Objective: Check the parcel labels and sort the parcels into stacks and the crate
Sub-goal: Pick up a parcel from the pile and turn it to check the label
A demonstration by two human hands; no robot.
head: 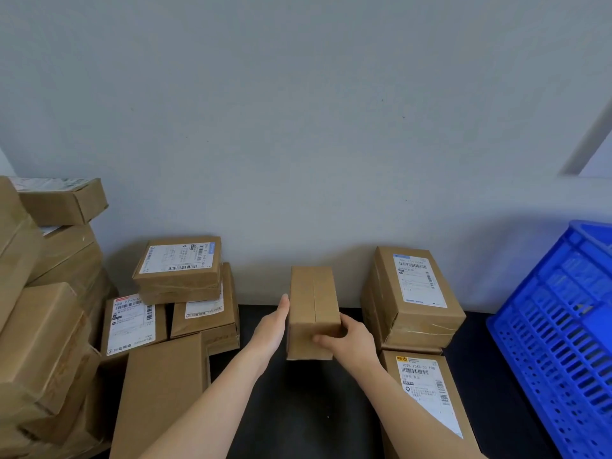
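Observation:
I hold a small brown cardboard parcel point(313, 306) up over the dark table point(298, 409), its taped seam facing me and no label showing. My left hand point(273, 326) lies flat against the parcel's left side with straight fingers. My right hand point(351, 339) grips its lower right corner, the thumb curled across the front face. A blue plastic crate point(556, 329) stands at the right edge. Two labelled parcels are stacked to the right: one at the back point(417, 293) and one nearer point(427, 392).
A tall pile of brown boxes point(43, 326) fills the left side. Between it and my hands lie several labelled parcels point(180, 263) and a plain flat box point(162, 392). A grey wall stands close behind the table.

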